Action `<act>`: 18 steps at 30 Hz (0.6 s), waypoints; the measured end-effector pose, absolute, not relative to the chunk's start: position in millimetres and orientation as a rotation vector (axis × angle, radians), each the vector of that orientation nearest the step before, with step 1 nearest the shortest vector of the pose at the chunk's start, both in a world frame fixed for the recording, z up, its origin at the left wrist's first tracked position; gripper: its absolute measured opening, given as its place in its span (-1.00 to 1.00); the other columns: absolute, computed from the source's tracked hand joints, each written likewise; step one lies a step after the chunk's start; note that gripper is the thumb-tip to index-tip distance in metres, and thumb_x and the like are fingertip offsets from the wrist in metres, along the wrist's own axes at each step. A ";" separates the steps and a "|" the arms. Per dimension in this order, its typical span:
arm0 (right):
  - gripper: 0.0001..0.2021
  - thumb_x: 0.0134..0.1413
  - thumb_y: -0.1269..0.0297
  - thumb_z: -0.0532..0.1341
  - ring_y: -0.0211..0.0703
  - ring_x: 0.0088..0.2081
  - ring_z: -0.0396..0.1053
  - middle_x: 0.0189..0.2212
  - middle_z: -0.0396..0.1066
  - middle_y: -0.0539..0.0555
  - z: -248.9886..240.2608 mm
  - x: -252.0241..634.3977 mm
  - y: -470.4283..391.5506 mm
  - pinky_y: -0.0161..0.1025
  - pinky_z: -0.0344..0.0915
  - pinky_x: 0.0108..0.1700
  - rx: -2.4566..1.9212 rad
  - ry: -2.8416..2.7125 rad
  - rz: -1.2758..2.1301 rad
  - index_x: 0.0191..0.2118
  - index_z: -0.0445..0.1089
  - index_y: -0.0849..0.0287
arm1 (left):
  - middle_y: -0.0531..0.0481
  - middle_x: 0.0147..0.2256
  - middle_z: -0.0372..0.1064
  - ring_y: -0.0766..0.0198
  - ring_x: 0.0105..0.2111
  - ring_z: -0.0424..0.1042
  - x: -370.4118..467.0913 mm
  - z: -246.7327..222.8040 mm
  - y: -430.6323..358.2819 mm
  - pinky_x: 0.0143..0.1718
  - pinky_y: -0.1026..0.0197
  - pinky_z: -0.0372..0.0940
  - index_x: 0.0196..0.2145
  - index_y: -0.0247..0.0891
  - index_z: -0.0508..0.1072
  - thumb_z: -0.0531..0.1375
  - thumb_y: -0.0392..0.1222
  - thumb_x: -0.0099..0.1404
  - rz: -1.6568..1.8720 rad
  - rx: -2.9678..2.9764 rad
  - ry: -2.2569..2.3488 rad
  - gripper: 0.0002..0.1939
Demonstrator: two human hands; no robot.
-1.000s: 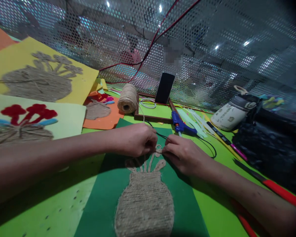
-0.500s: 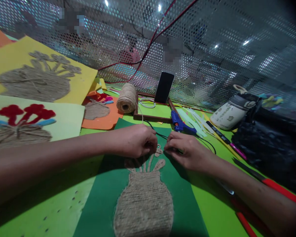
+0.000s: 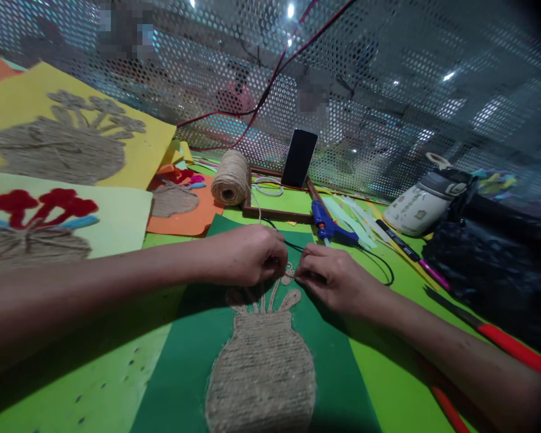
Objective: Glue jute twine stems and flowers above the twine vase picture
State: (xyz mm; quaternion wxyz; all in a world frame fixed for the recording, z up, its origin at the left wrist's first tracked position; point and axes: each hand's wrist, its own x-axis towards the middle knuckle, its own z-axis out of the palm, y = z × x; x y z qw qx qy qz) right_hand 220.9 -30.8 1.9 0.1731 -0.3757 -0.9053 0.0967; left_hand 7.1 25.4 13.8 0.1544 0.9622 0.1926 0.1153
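Note:
A green sheet lies in front of me with a vase of jute twine glued on it. Twine stems and looped leaves rise from its neck, and a small twine flower sits at the top right. My left hand is closed in a pinch above the stems, on twine that trails from the spool. My right hand pinches a short stretch of that twine at the flower's right edge. The fingertips of both hands are close together, and the left hand hides part of the flowers.
A blue glue gun with its cord lies behind my right hand. Beyond are a brown frame and a propped phone. At right are red-handled scissors, a marker, a bottle and a black bag. Finished-looking cards lie left.
My right hand has shifted slightly left and down toward the flower, and a bit of twine now shows between the two hands. The left hand stays nearly in place.

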 end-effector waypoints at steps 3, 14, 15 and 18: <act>-0.87 0.12 0.53 0.17 -0.17 -0.37 0.32 -0.42 0.35 0.09 2.0 219.9 -31.2 -0.24 0.23 -0.34 -1.106 -2.567 0.277 -0.36 0.47 0.28 | -0.03 -0.35 0.46 0.26 -0.32 0.41 7.5 12.3 26.1 -0.31 0.27 0.26 -0.32 -0.27 0.57 0.18 -0.42 0.18 0.349 2.778 0.588 -0.82; -0.87 0.13 0.50 0.17 -0.18 -0.37 0.33 -0.38 0.37 0.12 20.6 224.9 -32.1 -0.25 0.27 -0.35 -1.018 -2.580 0.333 -0.31 0.49 0.29 | -0.04 -0.42 0.35 0.26 -0.37 0.35 8.3 6.7 26.9 -0.38 0.26 0.20 -0.38 -0.28 0.54 0.14 -0.35 0.27 0.425 2.935 0.492 -0.83; -0.86 0.13 0.50 0.17 -0.18 -0.36 0.33 -0.38 0.37 0.12 21.5 224.7 -32.4 -0.25 0.27 -0.34 -1.006 -2.575 0.338 -0.30 0.50 0.29 | -0.04 -0.43 0.34 0.26 -0.38 0.34 8.3 6.0 27.2 -0.40 0.26 0.19 -0.40 -0.28 0.54 0.14 -0.34 0.28 0.436 2.946 0.484 -0.82; -0.82 0.16 0.51 0.15 -0.16 -0.32 0.33 -0.35 0.37 0.14 20.4 223.9 -33.8 -0.23 0.27 -0.32 -0.989 -2.616 0.328 -0.24 0.51 0.28 | -0.04 -0.44 0.34 0.26 -0.39 0.34 8.4 2.5 28.9 -0.41 0.25 0.18 -0.43 -0.27 0.53 0.13 -0.32 0.29 0.470 2.950 0.467 -0.80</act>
